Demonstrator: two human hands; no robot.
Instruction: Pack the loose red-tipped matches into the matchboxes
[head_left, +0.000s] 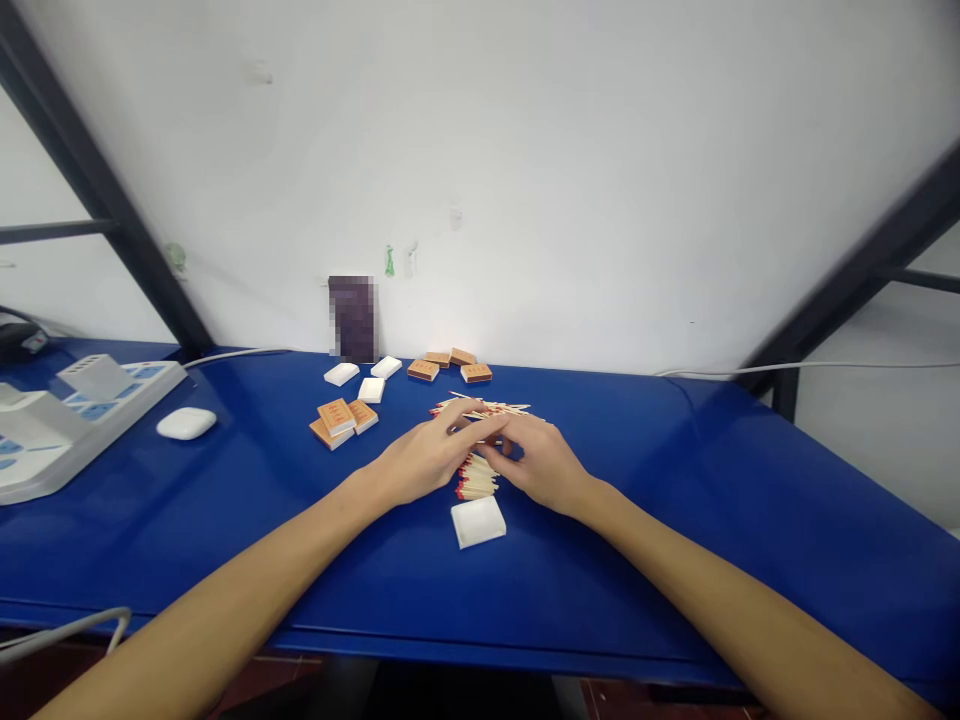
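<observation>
Left hand (421, 462) and right hand (546, 465) overlap in view, grips unclear; a brushing finger could scatter the lined-up matches (478, 482).

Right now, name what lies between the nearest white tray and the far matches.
In the head view, a row of matches, then parts of the left hand and right hand.

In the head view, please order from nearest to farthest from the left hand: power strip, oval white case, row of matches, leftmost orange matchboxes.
1. Row of matches, right of the left hand.
2. Leftmost orange matchboxes, left of this hand.
3. Oval white case, farther left.
4. Power strip, far left.
</observation>
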